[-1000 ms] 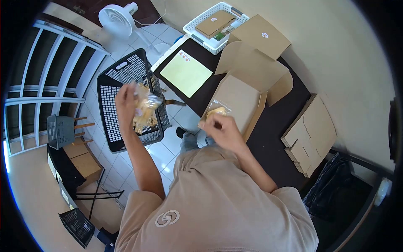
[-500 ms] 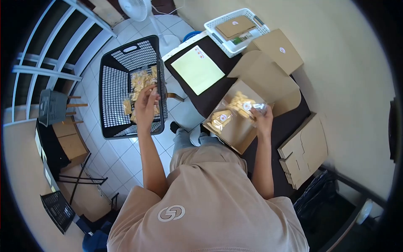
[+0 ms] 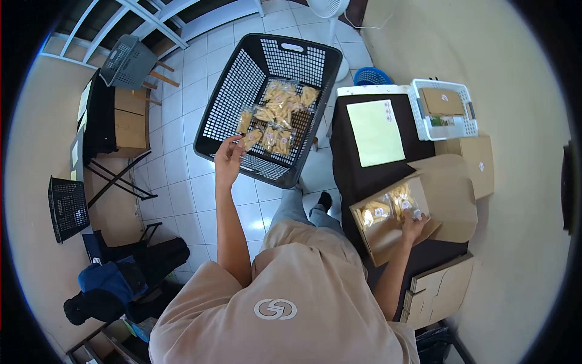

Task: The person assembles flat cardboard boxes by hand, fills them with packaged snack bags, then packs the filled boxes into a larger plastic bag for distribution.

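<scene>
My left hand point(image 3: 227, 161) is at the near left rim of a large dark plastic basket point(image 3: 212, 115). Its fingers and thumb close on the edge of a clear snack packet point(image 3: 251, 139) filled with pale yellow sticks. Several similar packets point(image 3: 282, 103) lie in a heap inside the basket. Over on the right, my right hand point(image 3: 413, 227) reaches into an open cardboard box point(image 3: 388, 239) and pinches the end of a labelled snack packet point(image 3: 401, 199). Beside that one lies another packet point(image 3: 374, 212), along the box's left side.
A pale yellow sheet point(image 3: 376, 133) with round stickers lies on the dark-covered table point(image 3: 357, 182). Behind it stands a white basket point(image 3: 424, 126) holding a flat box. A closed carton point(image 3: 479, 164) and flattened cardboard point(image 3: 439, 294) are at the right. A fan point(image 3: 333, 36) stands beyond.
The view has turned toward the basket. My right hand has lowered its packet into the box beside the other one. My left hand has moved to a packet at the basket's near left side.
</scene>
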A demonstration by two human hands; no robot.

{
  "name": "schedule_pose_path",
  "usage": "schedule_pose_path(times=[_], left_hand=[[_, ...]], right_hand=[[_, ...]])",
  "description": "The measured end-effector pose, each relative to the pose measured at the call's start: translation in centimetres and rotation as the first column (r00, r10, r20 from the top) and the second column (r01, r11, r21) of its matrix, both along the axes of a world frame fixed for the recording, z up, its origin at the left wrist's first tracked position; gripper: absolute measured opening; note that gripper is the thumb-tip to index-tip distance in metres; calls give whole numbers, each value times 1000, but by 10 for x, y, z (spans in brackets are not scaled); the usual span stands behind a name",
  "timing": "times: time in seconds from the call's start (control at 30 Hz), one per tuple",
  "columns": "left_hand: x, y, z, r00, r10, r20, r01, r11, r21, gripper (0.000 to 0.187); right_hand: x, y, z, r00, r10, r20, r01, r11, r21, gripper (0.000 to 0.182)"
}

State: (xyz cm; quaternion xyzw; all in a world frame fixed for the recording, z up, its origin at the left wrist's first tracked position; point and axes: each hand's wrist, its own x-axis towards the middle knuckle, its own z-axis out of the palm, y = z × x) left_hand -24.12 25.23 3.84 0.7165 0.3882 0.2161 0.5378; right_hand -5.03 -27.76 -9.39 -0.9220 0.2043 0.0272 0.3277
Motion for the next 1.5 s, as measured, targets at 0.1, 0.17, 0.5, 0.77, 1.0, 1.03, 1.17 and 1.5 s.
schedule_pose_path(times=[0.1,0.17,0.5,0.77,1.0,1.03,1.17,1.5], left_hand=[[5,20,-11,1000,-2,-17,1,999,-45,24],[18,34,-12,998,52,-30,-55,995,-88,26],[118,156,-212,977,-91,-193,46,973,-226,26],[174,148,-330,672,-495,-551,263,855,-447,48],[224,130,-342,729,-135,-671,197,980,16,56],[228,142,-349,756,-133,-641,90,991,-100,47],[241,157,-313,776,115,-620,115,941,318,46],[227,211,-343,294,-147,-944,697,709,107,51]], right_hand=[[-2,1,5,999,-3,33,2,1000,31,81],[0,-8,-2,997,67,39,-66,998,-14,75],[-32,-14,40,990,-52,131,45,997,59,69],[-153,38,133,883,-469,-23,468,877,106,53],[-259,57,132,741,-655,-149,655,754,-61,41],[-271,55,131,741,-655,-145,653,754,-68,41],[-316,47,122,647,-691,-324,699,706,-111,39],[-315,72,133,631,-628,-457,716,698,30,36]])
